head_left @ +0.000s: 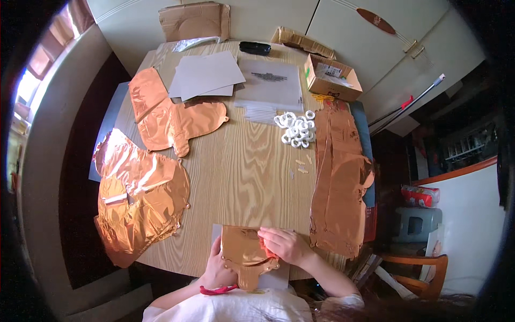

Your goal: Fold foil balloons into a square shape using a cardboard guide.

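At the near edge of the table lies a folded copper-coloured foil balloon (244, 244), with a grey card (276, 279) partly showing beneath it. My left hand (217, 271) grips its left side, the thumb along the edge. Curled over its upper right corner is my right hand (284, 245); a small orange-red piece (266, 248) shows under those fingers, too covered to name. The balloon's rounded tab points toward me. Close to my shirt is a curved red thing (219, 290), its kind unclear.
Flat foil balloons lie at left (142, 198), far left (171, 121) and in a stack at right (340, 177). Grey cards (206, 72), clear plastic bags (268, 86), white ribbon rolls (298, 129) and an open cardboard box (332, 80) occupy the far side. A wooden chair (429, 268) stands right.
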A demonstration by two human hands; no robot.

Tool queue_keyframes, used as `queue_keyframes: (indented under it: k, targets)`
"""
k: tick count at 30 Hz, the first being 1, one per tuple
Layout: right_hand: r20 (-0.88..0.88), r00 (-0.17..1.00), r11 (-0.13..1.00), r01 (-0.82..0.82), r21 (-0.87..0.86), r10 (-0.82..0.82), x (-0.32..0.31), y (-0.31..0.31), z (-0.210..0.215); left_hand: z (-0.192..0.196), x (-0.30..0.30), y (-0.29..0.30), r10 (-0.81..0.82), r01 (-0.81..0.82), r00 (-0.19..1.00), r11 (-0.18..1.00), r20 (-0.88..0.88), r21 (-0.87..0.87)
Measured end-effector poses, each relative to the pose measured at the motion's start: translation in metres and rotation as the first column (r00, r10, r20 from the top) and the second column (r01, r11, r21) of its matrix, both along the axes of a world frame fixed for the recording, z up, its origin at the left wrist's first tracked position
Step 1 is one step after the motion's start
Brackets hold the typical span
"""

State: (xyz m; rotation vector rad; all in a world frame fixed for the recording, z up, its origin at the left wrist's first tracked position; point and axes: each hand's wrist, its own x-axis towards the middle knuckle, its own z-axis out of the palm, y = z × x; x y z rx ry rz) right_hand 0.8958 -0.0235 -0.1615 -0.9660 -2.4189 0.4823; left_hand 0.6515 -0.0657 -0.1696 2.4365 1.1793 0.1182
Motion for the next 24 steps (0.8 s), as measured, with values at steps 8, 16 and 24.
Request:
queue_keyframes:
  k: [8, 16, 24]
  targets:
    - [-0.001, 0.999, 0.997, 0.034, 0.071, -0.034, -0.005, 0.001, -0.008, 0.012, -0.008, 0.01, -0.005, 0.011, 0.99, 0.999, 0.138, -0.041]
    - [-0.004, 0.999, 0.997, 0.045, 0.065, -0.045, -0.003, 0.001, -0.01, 0.028, -0.041, 0.056, -0.023, -0.008, 0.954, 0.995, 0.3, 0.101]
    - [0.013, 1.0, 0.999, 0.016, 0.038, -0.017, -0.001, 0.002, -0.008, 0.026, -0.017, 0.068, -0.135, 0.153, 0.98, 0.981, 0.145, -0.116]
